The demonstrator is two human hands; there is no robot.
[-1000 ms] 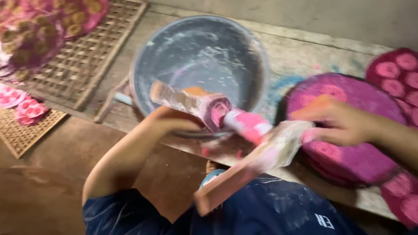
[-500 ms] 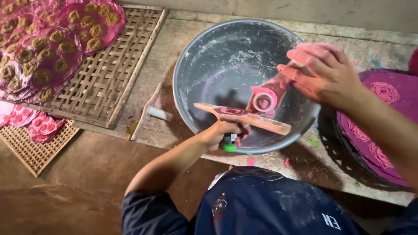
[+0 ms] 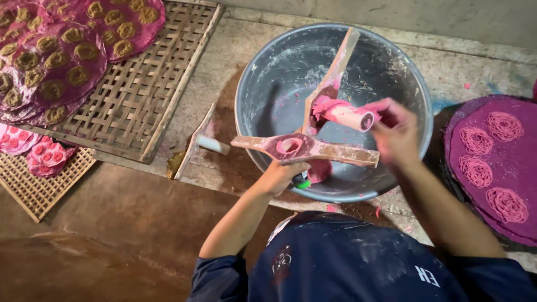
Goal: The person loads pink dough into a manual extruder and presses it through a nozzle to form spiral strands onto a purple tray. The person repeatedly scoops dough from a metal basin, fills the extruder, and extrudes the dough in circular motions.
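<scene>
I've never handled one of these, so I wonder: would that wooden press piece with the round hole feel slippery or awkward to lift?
Probably rigid: the wooden press piece stays straight though the left hand grips it from beneath only. Likely a bit slick or sticky, given the pink dough smeared around its hole. Held near mid-length, it should balance without tipping.

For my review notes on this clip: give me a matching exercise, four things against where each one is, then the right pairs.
Things:
1. grey metal basin
2. wooden press bar
3. purple round tray
4. woven bamboo mat

Places:
A. far right, bearing pink coils
B. held in the left hand
C. left, under the dark pink sheets
D. centre, beneath both hands

Pairs: 1-D, 2-B, 3-A, 4-C
</scene>
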